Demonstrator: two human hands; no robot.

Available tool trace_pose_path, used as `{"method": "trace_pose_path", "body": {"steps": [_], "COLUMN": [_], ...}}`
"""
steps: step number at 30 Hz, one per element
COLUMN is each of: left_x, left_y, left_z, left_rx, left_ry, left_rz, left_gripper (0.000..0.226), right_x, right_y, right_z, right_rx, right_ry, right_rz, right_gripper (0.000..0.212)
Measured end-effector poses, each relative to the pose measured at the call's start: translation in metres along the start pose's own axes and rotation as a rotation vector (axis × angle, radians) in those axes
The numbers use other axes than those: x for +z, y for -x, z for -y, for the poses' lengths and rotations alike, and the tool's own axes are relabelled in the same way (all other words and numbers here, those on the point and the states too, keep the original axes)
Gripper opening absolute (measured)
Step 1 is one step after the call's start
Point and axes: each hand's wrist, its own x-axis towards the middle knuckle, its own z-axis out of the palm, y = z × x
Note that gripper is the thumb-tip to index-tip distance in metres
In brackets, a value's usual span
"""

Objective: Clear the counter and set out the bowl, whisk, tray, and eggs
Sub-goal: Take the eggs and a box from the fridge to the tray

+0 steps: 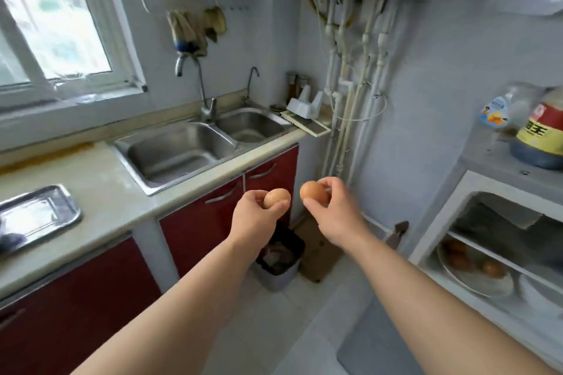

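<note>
Left hand (pixel 254 216): we pinch a pale egg (pixel 275 198) at our fingertips.
Right hand (pixel 333 213): we grip a browner egg (pixel 313 192).
Tray (pixel 36 216): on the counter (pixel 122 192), far left of both hands.

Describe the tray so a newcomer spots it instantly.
Start at the double steel sink under the window. Follow the counter leftward to the tray at the frame's edge. Unlike the sunken sink, it is a shallow, shiny rectangle lying on top.

I note: left hand (pixel 253 222) and right hand (pixel 338 218) bare; both forearms (pixel 182 310) uncovered to frame edge.
</note>
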Motion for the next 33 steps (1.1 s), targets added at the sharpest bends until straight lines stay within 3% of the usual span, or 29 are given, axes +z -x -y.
{"method": "trace_pose_path", "body": {"steps": [9, 17, 25, 29, 33], "left_x": [-0.2, -0.329, -0.392, -0.408, -0.415], "left_y": [-0.03, -0.041, -0.065, -0.092, -0.133], "left_z": [0.036, 0.087, 0.152, 0.171, 0.182], "left_rx": [-0.05, -0.169, -0.37, -0.397, -0.416], "left_ry": [0.042, 0.032, 0.158, 0.111, 0.002], "left_rz": [-0.201, -0.352, -0.481, -0.539, -0.558], "left_gripper": [0.041, 0.033, 0.028, 0.02, 0.033], "right_x": [0.152, 0.268, 0.358, 0.402, 0.441], "right_y": [0.003, 0.014, -0.005, -0.03, -0.065], "right_z": [0.143, 0.215, 0.229, 0.235, 0.24], "right_rx": [-0.109, -0.132, -0.123, -0.127, -0.169], "right_ry": [-0.068, -0.116, -0.009, 0.04, 0.1], "right_rz": [0.195, 0.378, 0.54, 0.608, 0.662], "right_gripper": [0.039, 0.039, 0.048, 0.049, 0.045]}}
